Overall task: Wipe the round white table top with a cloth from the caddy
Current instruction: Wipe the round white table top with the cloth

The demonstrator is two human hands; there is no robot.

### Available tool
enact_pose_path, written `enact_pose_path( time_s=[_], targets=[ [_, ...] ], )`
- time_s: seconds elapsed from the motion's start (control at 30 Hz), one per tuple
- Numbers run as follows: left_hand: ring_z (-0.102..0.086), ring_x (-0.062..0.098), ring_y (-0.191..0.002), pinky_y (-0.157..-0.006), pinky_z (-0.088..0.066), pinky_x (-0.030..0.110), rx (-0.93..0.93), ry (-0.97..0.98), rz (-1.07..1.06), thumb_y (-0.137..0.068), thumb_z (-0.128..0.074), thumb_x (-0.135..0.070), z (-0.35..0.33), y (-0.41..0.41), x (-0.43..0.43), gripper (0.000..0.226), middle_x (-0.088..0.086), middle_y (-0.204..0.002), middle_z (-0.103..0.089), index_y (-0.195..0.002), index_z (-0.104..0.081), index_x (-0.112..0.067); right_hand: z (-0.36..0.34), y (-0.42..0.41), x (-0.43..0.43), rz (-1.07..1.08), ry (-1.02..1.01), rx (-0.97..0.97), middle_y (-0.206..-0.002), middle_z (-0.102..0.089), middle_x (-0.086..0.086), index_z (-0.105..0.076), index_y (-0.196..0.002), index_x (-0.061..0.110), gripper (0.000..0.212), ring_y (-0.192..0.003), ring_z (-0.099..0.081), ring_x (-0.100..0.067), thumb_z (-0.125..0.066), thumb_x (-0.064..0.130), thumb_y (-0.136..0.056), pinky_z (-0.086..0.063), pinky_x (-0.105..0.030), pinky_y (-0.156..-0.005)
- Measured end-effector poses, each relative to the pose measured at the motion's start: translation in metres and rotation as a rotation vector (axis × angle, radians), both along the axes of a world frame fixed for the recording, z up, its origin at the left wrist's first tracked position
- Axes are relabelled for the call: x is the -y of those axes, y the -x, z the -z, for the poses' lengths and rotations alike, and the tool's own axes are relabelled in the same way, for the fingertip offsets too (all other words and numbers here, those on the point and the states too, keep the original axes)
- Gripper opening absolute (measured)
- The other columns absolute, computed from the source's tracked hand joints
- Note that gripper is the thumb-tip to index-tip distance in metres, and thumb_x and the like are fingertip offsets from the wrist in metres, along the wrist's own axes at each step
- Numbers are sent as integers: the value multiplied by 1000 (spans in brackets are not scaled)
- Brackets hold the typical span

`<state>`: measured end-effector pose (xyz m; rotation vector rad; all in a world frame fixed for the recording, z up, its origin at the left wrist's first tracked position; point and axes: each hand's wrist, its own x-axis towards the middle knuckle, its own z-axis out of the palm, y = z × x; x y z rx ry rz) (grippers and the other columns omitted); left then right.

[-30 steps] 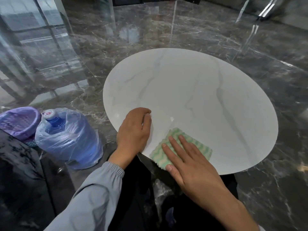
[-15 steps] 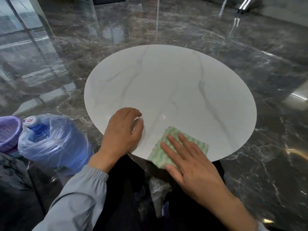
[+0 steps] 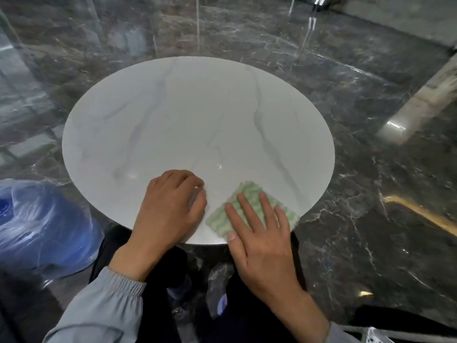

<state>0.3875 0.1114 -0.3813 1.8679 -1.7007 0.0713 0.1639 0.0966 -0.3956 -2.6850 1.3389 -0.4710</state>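
The round white marble-look table top fills the middle of the view. A green-and-white wavy-striped cloth lies flat on its near edge. My right hand presses on the cloth with fingers spread flat, covering most of it. My left hand rests on the table's near edge just left of the cloth, fingers curled loosely, holding nothing. The caddy is out of view.
A large blue water jug wrapped in clear plastic stands on the floor at the left, close to the table. Dark glossy marble floor surrounds the table. My dark-trousered legs are under the near edge.
The view has swung left and down, so the table sits more centred. The cloth and my right hand have slid slightly right along the near edge. The purple basket has left the view.
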Motion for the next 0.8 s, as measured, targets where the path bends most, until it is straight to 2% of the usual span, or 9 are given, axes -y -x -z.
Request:
enact_pose_path(
  time_s=[0.13,0.3,0.4,0.5,0.53,0.6,0.63,0.7,0.8],
  targets=[
    [-60,25,-115,-95,-42,45,6,-104,-6,-95,-57,-39,-9,8,8,24,-6,-118,-67,-110,-71,-26,2,30,35,28,-23,46,-163,-38,8,-47,-153,34,54,-156,-20,-17,-40,48,-102,-18,-44,-125],
    [-47,24,-128,-101,-36,49,107,-390,-22,-91,-40,-67,-23,18,24,47,-10,-135,-53,-126,-59,-43,-7,88,113,201,-202,147,-167,-24,14,-38,-156,38,58,-157,-4,-9,-33,49,-100,-9,-45,-127],
    [-48,25,-128,-100,-37,51,157,-429,-19,-93,-39,-70,-24,26,43,50,-9,-138,-51,-131,-56,-43,-12,92,142,264,-323,211,-168,-21,11,-38,-157,33,62,-157,3,-9,-31,46,-97,-4,-44,-129],
    [-49,28,-125,-97,-38,52,168,-413,-26,-90,-39,-71,-17,29,48,52,-8,-134,-54,-128,-56,-41,-7,71,118,199,-182,147,-168,-26,3,-55,-142,24,50,-158,5,-14,-25,30,-103,7,-46,-128],
    [-48,28,-126,-98,-37,53,146,-396,-31,-90,-39,-70,-14,28,47,51,-8,-135,-53,-128,-55,-42,-6,65,104,208,-155,172,-168,-22,6,-58,-138,26,46,-157,12,-12,-26,26,-105,11,-42,-127],
    [-45,27,-130,-102,-34,54,102,-347,-40,-91,-42,-69,-8,28,42,47,-10,-136,-52,-129,-55,-44,-8,56,79,296,-277,285,-168,-6,18,-40,-154,37,48,-149,31,-1,-31,28,-108,13,-26,-121],
    [-43,27,-131,-103,-33,54,89,-329,-43,-92,-43,-69,-6,29,40,45,-11,-137,-52,-129,-55,-45,-10,55,75,318,-352,317,-168,-1,22,-31,-158,39,51,-147,34,2,-33,30,-108,12,-22,-118],
    [-41,26,-134,-106,-31,53,74,-332,-42,-93,-42,-69,-4,29,38,45,-12,-140,-50,-130,-54,-47,-5,61,90,298,-352,313,-169,-6,20,-31,-160,36,52,-147,29,5,-32,28,-108,14,-18,-118],
    [-44,25,-134,-103,-33,54,75,-389,-11,-89,-38,-75,-11,24,41,50,-15,-139,-50,-128,-54,-49,-9,74,139,237,-276,220,-163,-20,17,-50,-149,16,50,-151,15,6,-25,24,-106,16,-34,-125]
  ],
)
